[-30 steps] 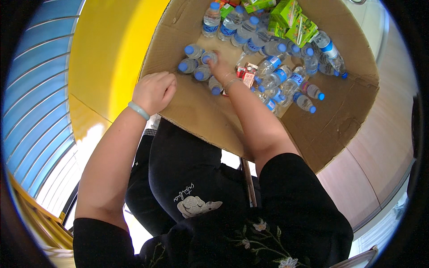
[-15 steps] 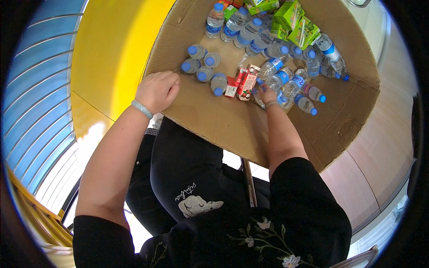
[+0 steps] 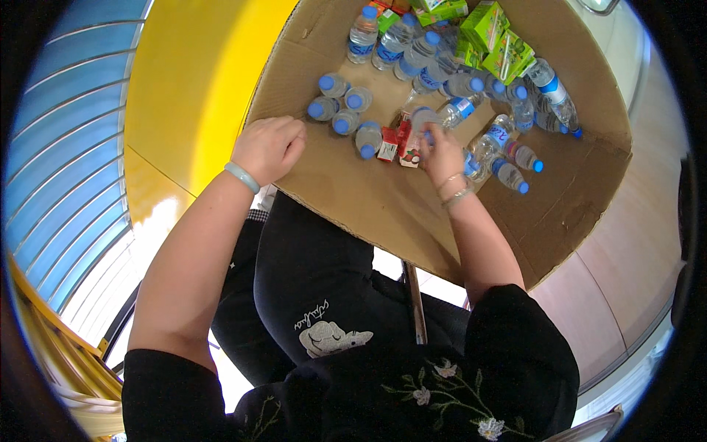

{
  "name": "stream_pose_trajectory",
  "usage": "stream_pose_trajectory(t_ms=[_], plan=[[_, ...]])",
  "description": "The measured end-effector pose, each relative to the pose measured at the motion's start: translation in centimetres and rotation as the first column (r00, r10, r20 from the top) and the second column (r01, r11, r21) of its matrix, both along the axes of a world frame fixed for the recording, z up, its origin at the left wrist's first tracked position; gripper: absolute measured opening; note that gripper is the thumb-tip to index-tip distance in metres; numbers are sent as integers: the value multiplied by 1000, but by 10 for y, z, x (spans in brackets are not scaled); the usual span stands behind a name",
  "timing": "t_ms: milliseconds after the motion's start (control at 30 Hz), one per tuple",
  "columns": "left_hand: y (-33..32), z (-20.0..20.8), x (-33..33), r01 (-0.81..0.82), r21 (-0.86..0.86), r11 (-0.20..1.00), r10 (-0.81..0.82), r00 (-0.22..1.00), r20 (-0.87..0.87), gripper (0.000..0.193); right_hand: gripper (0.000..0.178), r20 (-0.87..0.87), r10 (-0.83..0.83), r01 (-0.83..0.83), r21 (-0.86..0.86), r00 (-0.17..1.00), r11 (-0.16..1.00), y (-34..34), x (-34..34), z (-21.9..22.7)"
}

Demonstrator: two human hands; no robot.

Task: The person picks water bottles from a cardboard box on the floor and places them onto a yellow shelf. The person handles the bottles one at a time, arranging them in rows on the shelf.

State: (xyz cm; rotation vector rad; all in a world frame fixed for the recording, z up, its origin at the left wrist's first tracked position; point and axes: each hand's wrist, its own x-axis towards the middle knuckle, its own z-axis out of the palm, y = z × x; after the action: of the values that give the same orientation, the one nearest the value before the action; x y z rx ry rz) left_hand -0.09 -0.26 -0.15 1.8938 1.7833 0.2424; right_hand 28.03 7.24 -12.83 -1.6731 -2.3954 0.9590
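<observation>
A large open cardboard box [image 3: 353, 199] holds clear water bottles with blue caps. My left hand [image 3: 269, 149] is closed over its near left edge. Inside the box, my right hand [image 3: 443, 153] grips a water bottle [image 3: 425, 118], partly hidden by the fingers. Just under that bottle, a red and white drink carton [image 3: 411, 152] stands beside a smaller red carton [image 3: 388, 146]. Left of the cartons, several small bottles [image 3: 345, 121] form a cluster, with one bottle [image 3: 368, 138] nearest them. To the right of my hand more bottles [image 3: 508, 175] lie tilted.
Taller labelled bottles [image 3: 394, 43] line the far side of the box. Green cartons [image 3: 508, 55] are piled on bottles at the far right. A yellow surface [image 3: 184, 88] lies left of the box, and a metal leg [image 3: 414, 302] shows below it.
My right hand has lifted a bottle from the right-hand group and moved it up and slightly left, over the red cartons. My left hand stays on the box edge. The view has shifted slightly.
</observation>
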Motion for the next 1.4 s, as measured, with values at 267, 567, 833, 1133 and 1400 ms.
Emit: stream_pose_trajectory(t_ms=[267,567,833,1133,1400], plan=[[5,5,1,-24,-91,996,21,999,-32,9,25,-202,142,-164,-100,969,981,-15,-52,-86],[2,2,0,-16,-80,997,13,999,-35,9,43,172,256,-200,-286,951,937,9,-81,-73],[2,0,-1,-19,1,1000,19,999,27,8,45,229,186,-166,-106,955,980,29,-82,-52],[1,0,-2,-14,5,1000,14,1000,28,8,51,181,54,-79,137,982,987,146,-75,-86],[1,0,-2,-6,7,1000,6,999,33,8,45,350,392,-283,-324,850,903,139,-96,-91]])
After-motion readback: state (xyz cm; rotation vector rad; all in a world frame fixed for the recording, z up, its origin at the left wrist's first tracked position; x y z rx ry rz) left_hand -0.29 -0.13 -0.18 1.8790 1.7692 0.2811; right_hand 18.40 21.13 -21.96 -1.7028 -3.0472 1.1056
